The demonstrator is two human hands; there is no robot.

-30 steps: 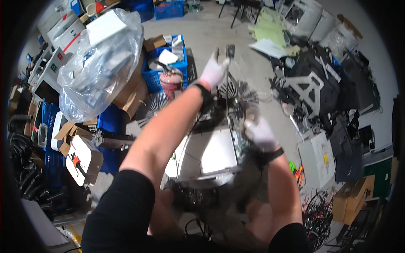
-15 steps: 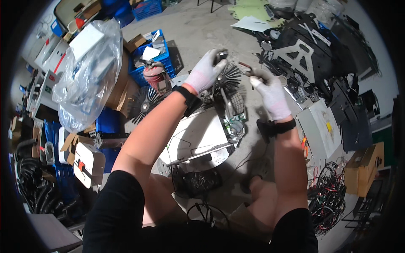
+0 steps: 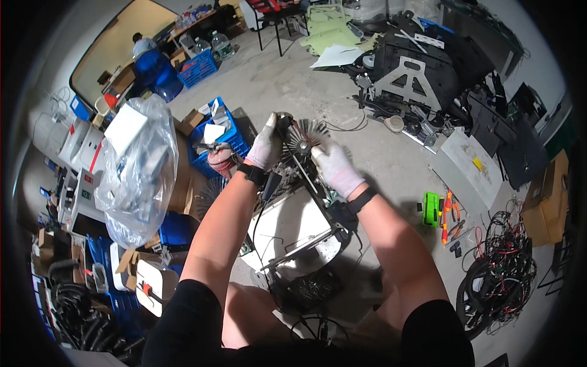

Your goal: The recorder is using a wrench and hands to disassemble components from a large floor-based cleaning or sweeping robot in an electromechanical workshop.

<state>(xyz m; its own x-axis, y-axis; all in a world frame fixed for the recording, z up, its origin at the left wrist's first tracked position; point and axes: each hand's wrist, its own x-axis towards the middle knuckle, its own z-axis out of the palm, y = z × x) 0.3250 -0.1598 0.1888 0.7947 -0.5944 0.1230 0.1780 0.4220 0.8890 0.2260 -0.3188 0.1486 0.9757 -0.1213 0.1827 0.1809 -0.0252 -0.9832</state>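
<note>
A low machine with a white cover panel (image 3: 282, 229) is on the floor before me, and a round brush with dark radiating bristles (image 3: 315, 132) is at its far end. My left hand (image 3: 266, 147), in a white glove, is closed round a dark part (image 3: 284, 120) just left of the brush. My gloved right hand (image 3: 336, 166) has its fingers curled at the brush's metal hub (image 3: 304, 145); what they pinch is hidden. A black piece with a cable (image 3: 271, 185) lies beside my left wrist. A second bristle brush (image 3: 211, 194) shows partly behind my left forearm.
To the left are a blue crate (image 3: 227, 131) and a large plastic-wrapped bundle (image 3: 137, 165). To the right lie a green case (image 3: 430, 210), orange-handled tools (image 3: 449, 214) and a wire tangle (image 3: 498, 278). Dark panels (image 3: 422, 67) are piled at the far right. A person (image 3: 142, 46) is far back.
My view has shifted. Both hands have come down to the brush, the right moving left to its hub. The bent rod earlier in my right hand no longer shows clearly.
</note>
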